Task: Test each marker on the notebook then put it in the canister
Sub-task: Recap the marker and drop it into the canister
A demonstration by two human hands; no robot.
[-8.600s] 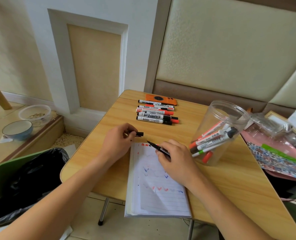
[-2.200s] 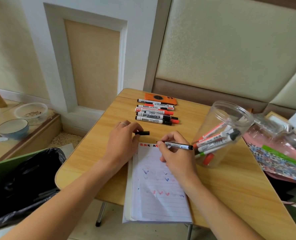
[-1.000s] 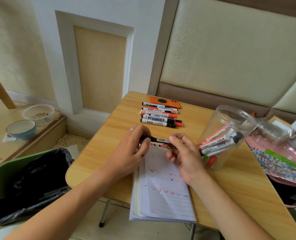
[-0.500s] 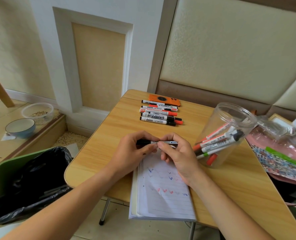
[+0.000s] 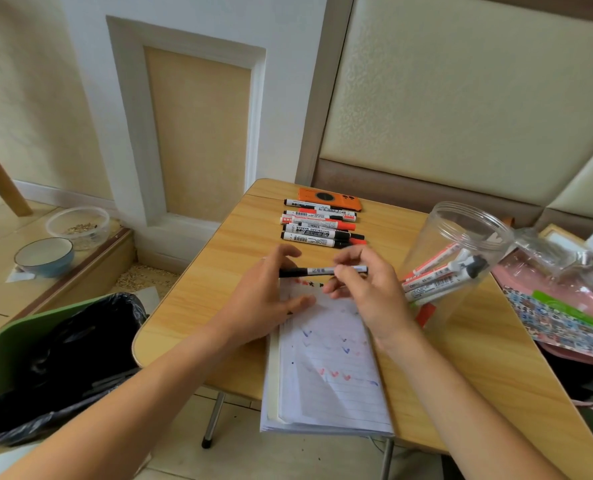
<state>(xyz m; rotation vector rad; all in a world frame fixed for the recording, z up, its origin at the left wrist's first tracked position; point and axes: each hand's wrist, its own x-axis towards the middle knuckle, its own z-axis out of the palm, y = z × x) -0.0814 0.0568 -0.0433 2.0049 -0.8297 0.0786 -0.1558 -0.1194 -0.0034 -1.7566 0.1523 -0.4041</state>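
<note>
Black-capped marker (image 5: 319, 271) held level above the notebook's (image 5: 326, 362) far end. The right hand (image 5: 368, 292) pinches its barrel; the left hand (image 5: 271, 299) has its grip spread around the cap end, seemingly just clear. Recapping looks done, so the canister (image 5: 461, 268) at right, leaning and holding markers, is probably next. Untested markers (image 5: 319, 230) lie far on the worktop (image 5: 219, 271).

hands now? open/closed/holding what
Left hand: open, fingers spread by the marker's black cap end.
Right hand: pinching the marker.
</note>
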